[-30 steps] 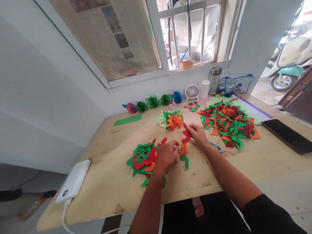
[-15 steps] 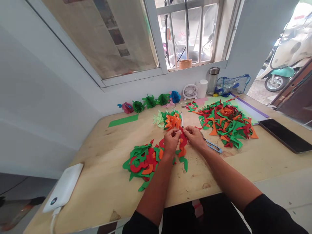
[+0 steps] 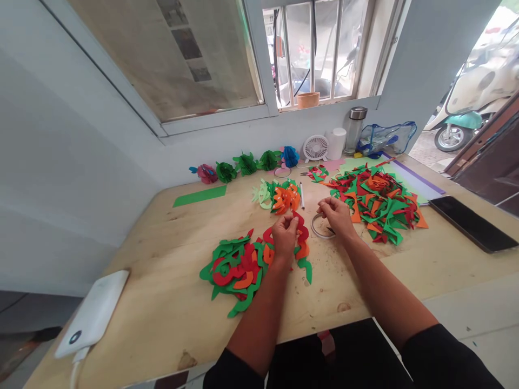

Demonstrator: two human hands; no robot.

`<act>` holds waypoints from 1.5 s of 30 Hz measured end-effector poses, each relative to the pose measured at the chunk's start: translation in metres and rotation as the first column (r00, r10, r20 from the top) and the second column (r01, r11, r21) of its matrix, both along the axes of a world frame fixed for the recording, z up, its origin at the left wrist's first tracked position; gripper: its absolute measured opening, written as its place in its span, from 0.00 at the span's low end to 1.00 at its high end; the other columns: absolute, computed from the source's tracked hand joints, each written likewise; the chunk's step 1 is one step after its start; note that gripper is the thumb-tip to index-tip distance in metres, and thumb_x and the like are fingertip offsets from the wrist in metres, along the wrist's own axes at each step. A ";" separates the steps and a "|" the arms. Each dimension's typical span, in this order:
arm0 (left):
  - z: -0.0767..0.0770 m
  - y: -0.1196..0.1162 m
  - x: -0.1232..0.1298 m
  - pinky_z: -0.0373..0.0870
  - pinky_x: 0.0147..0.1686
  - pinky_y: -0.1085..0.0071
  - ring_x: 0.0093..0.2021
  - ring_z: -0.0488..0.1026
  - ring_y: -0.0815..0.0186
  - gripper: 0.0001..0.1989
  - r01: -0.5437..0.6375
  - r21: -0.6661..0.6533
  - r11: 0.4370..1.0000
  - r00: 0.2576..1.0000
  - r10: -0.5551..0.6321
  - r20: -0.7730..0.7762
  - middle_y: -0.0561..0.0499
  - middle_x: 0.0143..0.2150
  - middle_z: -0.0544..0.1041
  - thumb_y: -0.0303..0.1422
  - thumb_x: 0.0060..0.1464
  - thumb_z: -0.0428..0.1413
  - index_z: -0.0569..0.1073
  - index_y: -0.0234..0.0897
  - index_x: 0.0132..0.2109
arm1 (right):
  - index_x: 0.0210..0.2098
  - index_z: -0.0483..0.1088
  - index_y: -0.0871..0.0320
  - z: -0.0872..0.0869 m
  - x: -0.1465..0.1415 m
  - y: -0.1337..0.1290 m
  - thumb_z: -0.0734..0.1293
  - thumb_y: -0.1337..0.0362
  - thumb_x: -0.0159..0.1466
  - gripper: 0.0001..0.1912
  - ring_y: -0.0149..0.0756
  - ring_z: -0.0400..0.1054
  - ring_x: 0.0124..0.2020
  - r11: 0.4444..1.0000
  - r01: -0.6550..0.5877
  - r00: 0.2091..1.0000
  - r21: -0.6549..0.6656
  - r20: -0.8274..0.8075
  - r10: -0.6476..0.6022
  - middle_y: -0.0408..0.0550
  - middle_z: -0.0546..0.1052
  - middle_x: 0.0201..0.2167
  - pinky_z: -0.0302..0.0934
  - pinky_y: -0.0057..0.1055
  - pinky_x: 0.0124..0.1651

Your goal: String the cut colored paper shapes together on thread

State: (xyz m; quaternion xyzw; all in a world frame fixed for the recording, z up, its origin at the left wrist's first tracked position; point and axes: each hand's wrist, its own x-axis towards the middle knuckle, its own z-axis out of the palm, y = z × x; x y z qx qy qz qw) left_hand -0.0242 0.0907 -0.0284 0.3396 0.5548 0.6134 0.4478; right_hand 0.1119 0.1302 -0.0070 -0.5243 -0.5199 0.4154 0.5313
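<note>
My left hand (image 3: 285, 236) pinches the upper end of a curvy red paper cutout (image 3: 302, 229) over the middle of the table. Further right, my right hand (image 3: 335, 215) has thumb and fingertips closed together; what they hold, if anything, is too small to make out. Just under those fingertips is a thin pale ring (image 3: 314, 229), like a narrow tape roll; whether they touch it I cannot tell. A dark pointed tip (image 3: 330, 230) shows beside the ring, the rest hidden by my right arm. Left of my left hand lies a heap of green, red and orange paper cutouts (image 3: 231, 270).
Paper scraps (image 3: 381, 200) are piled at the right, beside a black phone (image 3: 472, 222). Orange flower-like cutouts (image 3: 286, 199) and a pen (image 3: 302, 195) lie ahead. Along the wall stand paper flowers (image 3: 246, 163), a small fan (image 3: 315, 148) and a glass bottle (image 3: 355, 132). A white power bank (image 3: 93, 313) lies left.
My right hand has let go of the red cutout and moved right, beside the ring, which now shows. The left hand keeps its grip on the cutout. The view has shifted slightly.
</note>
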 end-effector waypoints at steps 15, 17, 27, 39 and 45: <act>0.003 -0.006 0.004 0.58 0.18 0.80 0.19 0.61 0.77 0.09 0.000 0.054 0.999 1.000 0.002 -0.025 0.55 0.24 0.69 0.37 0.42 0.56 0.69 0.34 0.29 | 0.26 0.70 0.58 0.022 0.051 -0.020 0.63 0.57 0.56 0.10 0.32 0.65 0.25 0.997 -0.071 0.914 0.035 0.402 0.051 0.45 0.75 0.24 0.56 0.29 0.29; 0.004 -0.006 0.004 0.58 0.18 0.80 0.19 0.62 0.76 0.10 -0.015 0.060 0.998 1.000 0.014 0.022 0.55 0.24 0.69 0.37 0.41 0.57 0.69 0.35 0.29 | 0.26 0.71 0.56 0.012 0.064 -0.030 0.63 0.58 0.56 0.09 0.33 0.65 0.25 0.996 -0.083 0.807 0.026 0.589 0.051 0.44 0.74 0.23 0.55 0.30 0.29; 0.002 0.000 -0.007 0.59 0.19 0.77 0.18 0.62 0.73 0.05 0.162 -0.061 0.985 0.955 -0.172 -0.243 0.56 0.20 0.68 0.32 0.42 0.55 0.69 0.35 0.26 | 0.34 0.71 0.54 -0.019 0.076 -0.064 0.64 0.57 0.57 0.09 0.41 0.68 0.38 0.992 -0.095 0.413 0.083 0.910 -0.037 0.49 0.75 0.33 0.55 0.32 0.35; 0.026 -0.020 0.024 0.62 0.50 0.63 0.48 0.68 0.58 0.12 0.400 -0.043 0.915 0.231 -0.146 -0.962 0.45 0.43 0.76 0.29 0.53 0.52 0.73 0.38 0.45 | 0.32 0.70 0.57 -0.025 0.083 -0.058 0.64 0.52 0.55 0.14 0.35 0.65 0.28 0.988 0.100 0.818 0.120 0.555 -0.151 0.47 0.73 0.27 0.57 0.31 0.31; 0.013 -0.023 0.046 0.60 0.47 0.58 0.47 0.65 0.56 0.08 0.478 -0.183 0.859 -0.067 -0.173 -0.983 0.43 0.42 0.74 0.27 0.54 0.50 0.73 0.37 0.39 | 0.34 0.70 0.59 -0.015 0.085 -0.059 0.67 0.50 0.54 0.18 0.34 0.64 0.28 0.969 0.193 0.950 0.158 0.218 -0.224 0.49 0.74 0.30 0.60 0.32 0.32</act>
